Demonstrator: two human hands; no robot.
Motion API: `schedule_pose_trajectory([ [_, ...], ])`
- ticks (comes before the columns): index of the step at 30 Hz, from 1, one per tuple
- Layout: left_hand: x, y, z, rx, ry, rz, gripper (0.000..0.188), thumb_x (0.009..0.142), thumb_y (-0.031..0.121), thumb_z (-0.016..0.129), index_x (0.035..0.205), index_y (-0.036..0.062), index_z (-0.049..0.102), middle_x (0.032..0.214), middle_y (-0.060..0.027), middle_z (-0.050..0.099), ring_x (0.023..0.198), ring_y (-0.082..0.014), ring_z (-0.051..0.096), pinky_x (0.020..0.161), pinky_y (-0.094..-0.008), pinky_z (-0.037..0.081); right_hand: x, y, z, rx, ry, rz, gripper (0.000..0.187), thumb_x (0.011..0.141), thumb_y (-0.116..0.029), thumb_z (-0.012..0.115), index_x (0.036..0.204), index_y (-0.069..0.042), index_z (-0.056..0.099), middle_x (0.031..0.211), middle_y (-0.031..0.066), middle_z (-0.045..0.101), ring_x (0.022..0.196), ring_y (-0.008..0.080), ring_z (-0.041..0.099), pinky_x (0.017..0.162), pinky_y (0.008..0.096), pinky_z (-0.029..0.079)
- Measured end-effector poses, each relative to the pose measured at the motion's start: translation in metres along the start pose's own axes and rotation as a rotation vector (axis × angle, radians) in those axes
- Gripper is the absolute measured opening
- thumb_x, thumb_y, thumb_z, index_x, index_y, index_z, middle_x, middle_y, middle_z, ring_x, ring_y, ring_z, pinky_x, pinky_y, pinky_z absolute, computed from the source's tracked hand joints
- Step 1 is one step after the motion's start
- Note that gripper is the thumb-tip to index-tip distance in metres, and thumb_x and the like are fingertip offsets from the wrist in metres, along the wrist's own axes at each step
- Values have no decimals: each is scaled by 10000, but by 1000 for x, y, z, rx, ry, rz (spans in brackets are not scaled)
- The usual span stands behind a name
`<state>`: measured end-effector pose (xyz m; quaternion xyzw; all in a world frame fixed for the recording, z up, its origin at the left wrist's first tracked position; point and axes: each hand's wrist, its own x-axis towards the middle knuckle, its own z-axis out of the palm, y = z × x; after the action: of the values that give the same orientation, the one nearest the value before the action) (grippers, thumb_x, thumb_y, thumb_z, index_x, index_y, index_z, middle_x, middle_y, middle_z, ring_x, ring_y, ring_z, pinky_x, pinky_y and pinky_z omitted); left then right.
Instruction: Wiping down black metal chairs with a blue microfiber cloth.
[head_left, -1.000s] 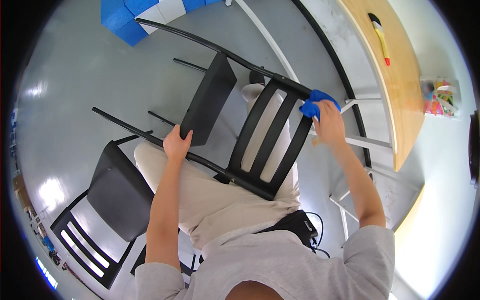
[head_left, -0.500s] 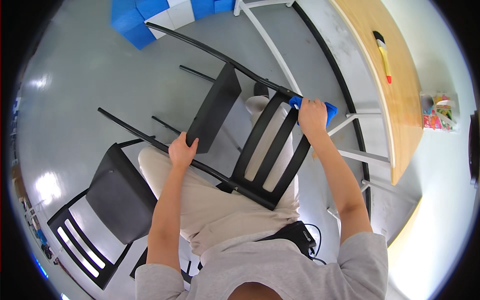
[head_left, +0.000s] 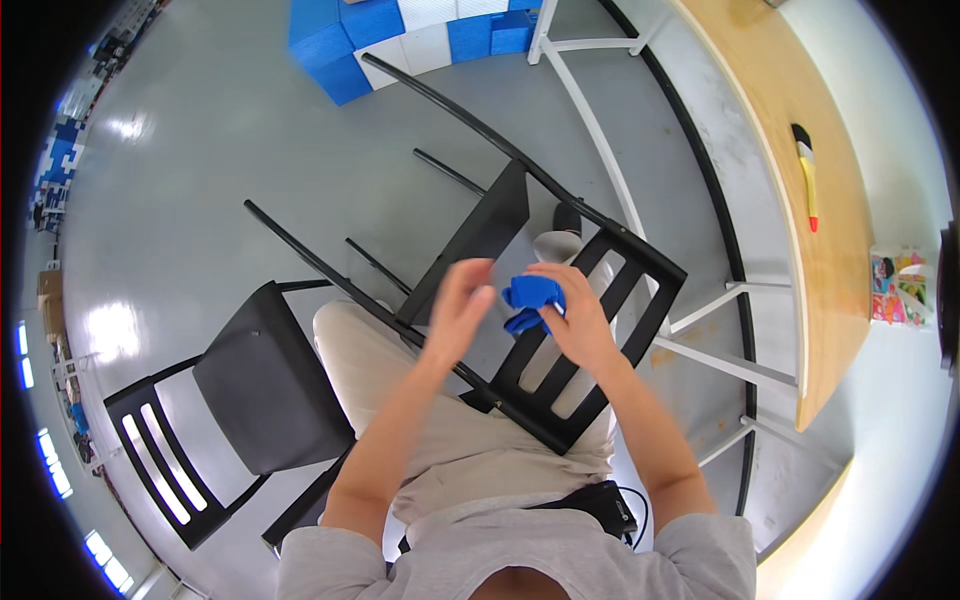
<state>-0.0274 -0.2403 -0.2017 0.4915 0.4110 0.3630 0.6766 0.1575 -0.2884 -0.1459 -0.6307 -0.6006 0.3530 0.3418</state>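
A black chair with a slatted back [head_left: 270, 380] stands at the left beside a seated person in light trousers [head_left: 430, 460]. To its right, the person's left hand [head_left: 462, 312], blurred, is raised in front of the seat edge of a second, tilted black chair [head_left: 475, 235], thumb and fingers apart and nothing visible in its grasp; whether it touches the chair cannot be told. The tilted chair lies across the person's legs, its own legs pointing toward the upper left and its slatted backrest [head_left: 540, 420] toward the lower right. Just right of the left hand, a crumpled blue cloth [head_left: 533, 293] shows in front of the backrest, pinched between the thumb and fingers of the right hand [head_left: 578, 312]. Any contact between cloth and frame is unclear.

The moment looks like a pause in wiping the chair, with the cloth being handled between the two hands. The next move seems to call for the left hand to take or refold the cloth, or to steady the frame again, with a clean face of cloth pressed flat to a bar.

At far right, a yellow-handled brush [head_left: 806, 180] lies on a wooden tabletop [head_left: 840, 280], near a clear packet with colourful contents [head_left: 900, 288].
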Motion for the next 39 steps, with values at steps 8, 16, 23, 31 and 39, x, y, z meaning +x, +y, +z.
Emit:
schedule_pose_trajectory([
  [8,61,8,37,-303,63,-126,420,804,90,646,1203,52,522,1111,-65,563,1054,-166,516,921,-316,411,-42,5,-60,-313,337,-3,651,675,-147,738,1251,-15,464,1356,179,393,1250,354,387,1033,422,329],
  [16,183,-47,31,645,162,546,449,725,10,637,1148,24,485,1151,-166,496,1077,-362,498,895,-402,439,-98,110,-29,1006,632,822,301,919,-166,548,1142,28,497,814,69,526,735,173,527,696,297,453],
  [23,130,-49,7,1134,-14,433,635,687,13,667,1275,1,425,1335,-144,422,1169,-319,477,957,-374,441,-92,92,-19,1262,724,745,170,942,-120,494,1047,13,500,683,-6,392,610,118,391,574,270,349],
  [31,1,-22,-60,1427,-114,270,636,696,-3,623,1289,-51,397,1364,-179,402,1263,-316,407,1023,-363,387,-89,82,-21,1221,666,688,153,949,-142,494,1045,-23,492,664,-22,347,596,103,357,552,259,315],
  [39,42,-33,-39,1385,-101,446,612,712,-20,606,1296,-11,423,1408,-147,361,1302,-321,360,1048,-370,359,-80,68,-28,1130,608,617,125,952,-123,476,1009,-13,491,657,-12,342,588,107,352,561,261,325],
])
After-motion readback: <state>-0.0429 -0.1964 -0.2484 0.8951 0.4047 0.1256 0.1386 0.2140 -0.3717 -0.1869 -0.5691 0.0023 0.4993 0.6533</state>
